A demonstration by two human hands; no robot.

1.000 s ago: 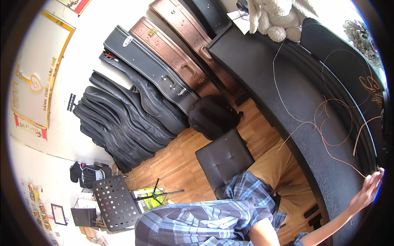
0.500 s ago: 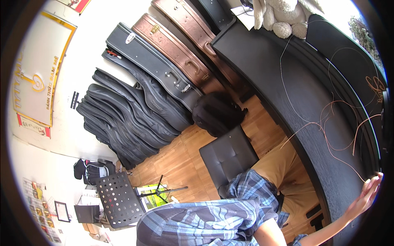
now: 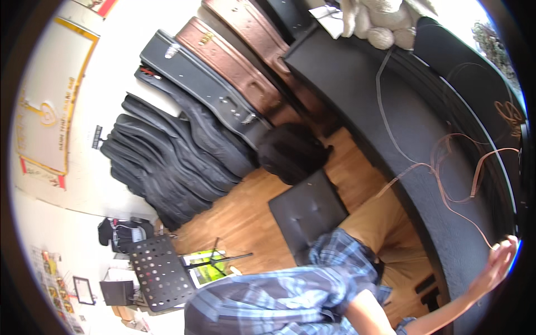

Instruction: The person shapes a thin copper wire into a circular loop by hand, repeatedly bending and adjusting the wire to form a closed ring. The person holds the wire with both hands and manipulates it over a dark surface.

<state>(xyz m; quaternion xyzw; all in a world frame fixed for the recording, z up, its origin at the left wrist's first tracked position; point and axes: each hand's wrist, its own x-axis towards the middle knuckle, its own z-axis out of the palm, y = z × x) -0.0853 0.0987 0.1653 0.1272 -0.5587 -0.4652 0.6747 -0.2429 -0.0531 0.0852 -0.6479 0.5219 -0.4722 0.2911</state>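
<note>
My right hand (image 3: 497,262) is at the right edge of the view, beside a long black furniture top (image 3: 346,78). Its fingers are pressed together on a thin copper-coloured string (image 3: 468,216) whose end runs into them. From there the string loops loosely over the black top, and one stretch reaches across its near edge. A thin silvery string (image 3: 381,106) lies farther up the same surface. My left forearm (image 3: 368,315) leaves the view at the lower edge, so my left hand is out of sight.
A black padded stool (image 3: 307,215) stands beside my legs. Behind it are a black bag (image 3: 293,153), several black gig bags (image 3: 173,151) and hard instrument cases (image 3: 229,67). A perforated music stand (image 3: 159,271) is lower left. A plush toy (image 3: 379,25) sits at the top.
The whole view has shifted slightly and is blurred. My right hand stays at the string's end, its fingers a little moved; the loops look slightly different.
</note>
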